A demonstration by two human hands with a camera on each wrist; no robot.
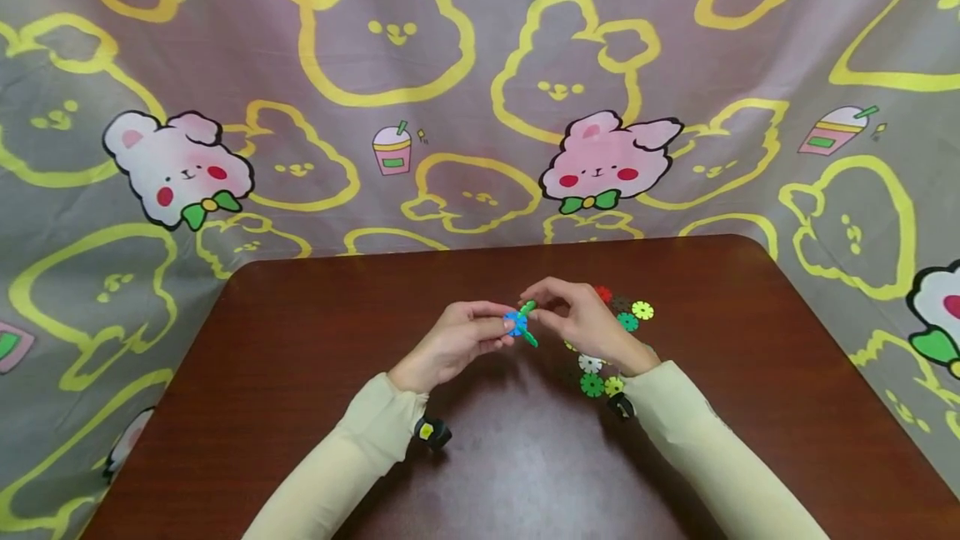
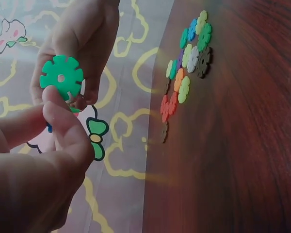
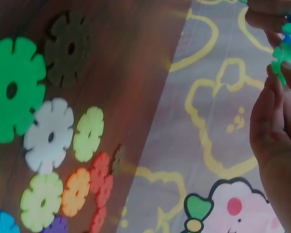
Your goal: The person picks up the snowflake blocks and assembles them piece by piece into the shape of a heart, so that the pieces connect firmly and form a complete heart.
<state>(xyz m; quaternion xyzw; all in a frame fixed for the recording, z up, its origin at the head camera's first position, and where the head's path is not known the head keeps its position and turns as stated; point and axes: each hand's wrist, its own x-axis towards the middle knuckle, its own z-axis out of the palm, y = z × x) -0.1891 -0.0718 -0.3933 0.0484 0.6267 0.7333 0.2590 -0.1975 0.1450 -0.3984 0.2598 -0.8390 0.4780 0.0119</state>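
I record the blue disc [image 1: 517, 320] almost wholly hidden by the left grip [image 1: 467, 335] in the left-wrist view; in the head view the right grip [image 1: 576, 317] partly hides the loose discs [image 1: 591, 365]

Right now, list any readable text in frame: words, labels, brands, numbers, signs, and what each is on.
No readable text in any view.
Blue disc and green disc, both in hand: no legible markings.
Loose discs on the table: none legible.
Black device on the left wrist: yellow mark, too small to read.
Backdrop: printed cup with a green patch, no legible letters.
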